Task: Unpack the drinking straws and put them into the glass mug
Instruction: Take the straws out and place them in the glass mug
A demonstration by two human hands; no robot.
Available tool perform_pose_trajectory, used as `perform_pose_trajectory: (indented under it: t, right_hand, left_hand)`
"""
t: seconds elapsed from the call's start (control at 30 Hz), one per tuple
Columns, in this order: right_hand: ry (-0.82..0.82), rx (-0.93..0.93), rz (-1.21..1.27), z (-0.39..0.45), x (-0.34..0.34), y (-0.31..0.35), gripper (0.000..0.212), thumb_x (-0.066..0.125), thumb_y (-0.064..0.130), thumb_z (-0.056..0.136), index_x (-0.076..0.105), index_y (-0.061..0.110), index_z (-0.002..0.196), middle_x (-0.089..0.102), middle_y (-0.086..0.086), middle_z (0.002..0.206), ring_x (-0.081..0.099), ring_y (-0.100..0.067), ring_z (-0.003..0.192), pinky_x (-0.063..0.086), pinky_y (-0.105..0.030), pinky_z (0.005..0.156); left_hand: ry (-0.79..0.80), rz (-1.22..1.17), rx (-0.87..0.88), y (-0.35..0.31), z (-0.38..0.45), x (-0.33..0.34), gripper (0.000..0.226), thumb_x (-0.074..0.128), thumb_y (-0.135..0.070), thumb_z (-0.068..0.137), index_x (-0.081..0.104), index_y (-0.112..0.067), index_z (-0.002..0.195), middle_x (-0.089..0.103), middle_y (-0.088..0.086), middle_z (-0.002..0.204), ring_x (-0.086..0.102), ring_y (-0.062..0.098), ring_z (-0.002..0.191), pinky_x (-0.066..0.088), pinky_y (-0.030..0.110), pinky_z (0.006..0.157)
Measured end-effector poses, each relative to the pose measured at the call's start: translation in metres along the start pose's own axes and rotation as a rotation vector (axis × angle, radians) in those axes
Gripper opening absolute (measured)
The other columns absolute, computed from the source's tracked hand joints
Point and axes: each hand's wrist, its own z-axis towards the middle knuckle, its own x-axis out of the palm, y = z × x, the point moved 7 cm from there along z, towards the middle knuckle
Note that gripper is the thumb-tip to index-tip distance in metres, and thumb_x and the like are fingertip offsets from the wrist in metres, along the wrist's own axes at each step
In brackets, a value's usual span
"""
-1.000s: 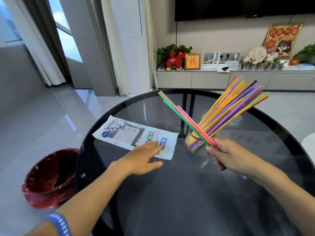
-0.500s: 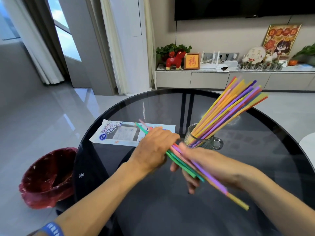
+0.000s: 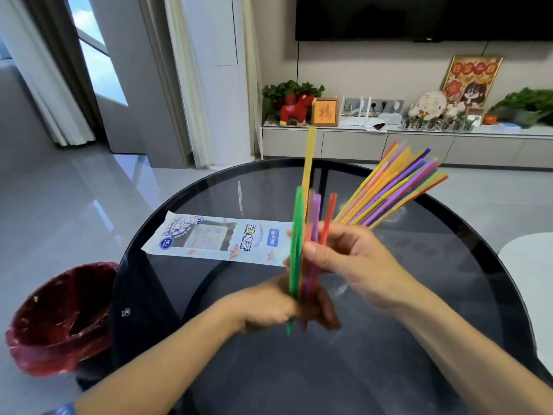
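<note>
Both hands hold a small bunch of coloured straws upright over the dark glass table. My left hand grips the bunch's lower ends; my right hand pinches it higher up. One yellow straw sticks up well above the others. Behind my right hand, a large fan of straws leans to the right; the glass mug that holds them is hidden by that hand. The flat straw packet lies on the table to the left.
A red-lined waste bin stands on the floor left of the table. A white seat edge shows at the right. A low cabinet with ornaments runs along the far wall.
The bunch lay slanted across both hands half a second ago; it now stands nearly upright. My left hand has dropped to the lower ends, and my right hand has risen in front of the mug.
</note>
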Motion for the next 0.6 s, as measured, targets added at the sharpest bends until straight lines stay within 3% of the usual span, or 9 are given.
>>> perform_pose_trajectory:
  t: [0.07,0.13,0.2,0.27,0.33,0.4,0.53,0.6]
  right_hand:
    - [0.081,0.029,-0.066,-0.005,0.007,-0.004,0.019,0.061,0.015,0.092,0.071,0.001,0.102,0.078,-0.001,0.088,0.072,-0.036,0.066,0.055,-0.063,0.068]
    - [0.152,0.065,-0.065,-0.008,0.011,-0.007,0.022,0.057,0.011,0.096,0.065,-0.004,0.110,0.078,0.006,0.085,0.067,-0.034,0.050,0.046,-0.077,0.059]
    - [0.147,0.119,-0.066,-0.009,0.013,-0.016,0.023,0.060,0.012,0.094,0.064,-0.001,0.112,0.078,0.004,0.093,0.068,-0.045,0.061,0.042,-0.082,0.065]
    - [0.074,0.148,-0.104,-0.009,0.012,-0.024,0.017,0.065,0.017,0.090,0.070,0.009,0.104,0.078,-0.001,0.097,0.069,-0.054,0.080,0.046,-0.077,0.075]
    - [-0.008,0.113,-0.175,-0.007,0.008,-0.024,0.008,0.068,0.015,0.090,0.074,0.013,0.094,0.079,-0.005,0.093,0.074,-0.038,0.088,0.057,-0.056,0.083]
    - [-0.074,0.096,-0.196,-0.004,0.004,-0.023,0.008,0.067,0.009,0.090,0.074,0.012,0.091,0.079,-0.009,0.088,0.075,-0.024,0.088,0.059,-0.037,0.084]
    - [-0.406,0.020,-0.047,0.004,-0.029,-0.003,0.010,0.064,0.001,0.089,0.072,0.007,0.090,0.075,-0.021,0.088,0.073,-0.035,0.090,0.059,-0.048,0.084]
    - [-0.620,-0.003,0.138,0.009,-0.057,0.011,0.009,0.061,0.005,0.093,0.069,0.004,0.097,0.076,-0.015,0.087,0.074,-0.029,0.090,0.062,-0.041,0.079]
  left_hand:
    - [0.008,-0.021,-0.026,0.005,0.003,-0.001,0.014,0.055,0.005,0.091,0.069,0.001,0.093,0.074,0.007,0.100,0.069,0.013,0.096,0.048,0.053,0.086]
    - [0.036,-0.062,-0.046,0.005,0.002,-0.002,0.020,0.055,0.007,0.089,0.071,-0.005,0.086,0.074,0.007,0.101,0.068,0.017,0.100,0.047,0.049,0.084]
    - [0.086,-0.084,-0.088,0.008,0.001,0.002,0.035,0.052,0.011,0.087,0.071,-0.016,0.076,0.074,0.009,0.101,0.068,0.019,0.101,0.044,0.045,0.083]
    - [0.125,-0.091,-0.143,0.013,0.002,0.009,0.039,0.049,0.015,0.082,0.074,-0.014,0.076,0.074,0.010,0.098,0.069,0.013,0.094,0.041,0.042,0.081]
    - [0.136,-0.103,-0.195,0.022,0.005,0.013,0.030,0.049,0.013,0.080,0.075,0.000,0.089,0.074,0.015,0.103,0.068,0.015,0.093,0.042,0.039,0.078]
    - [0.042,-0.102,-0.216,0.027,0.008,0.007,0.023,0.058,0.005,0.082,0.073,0.002,0.099,0.074,0.014,0.104,0.065,0.021,0.093,0.046,0.035,0.076]
    - [-0.387,-0.120,-0.214,0.027,0.012,-0.034,0.018,0.071,-0.010,0.078,0.074,-0.017,0.095,0.073,-0.004,0.088,0.062,0.011,0.081,0.052,0.030,0.080]
    - [-0.554,-0.188,-0.189,0.024,0.007,-0.056,0.016,0.069,-0.013,0.083,0.074,-0.024,0.094,0.074,-0.008,0.097,0.065,0.008,0.089,0.055,0.030,0.083]
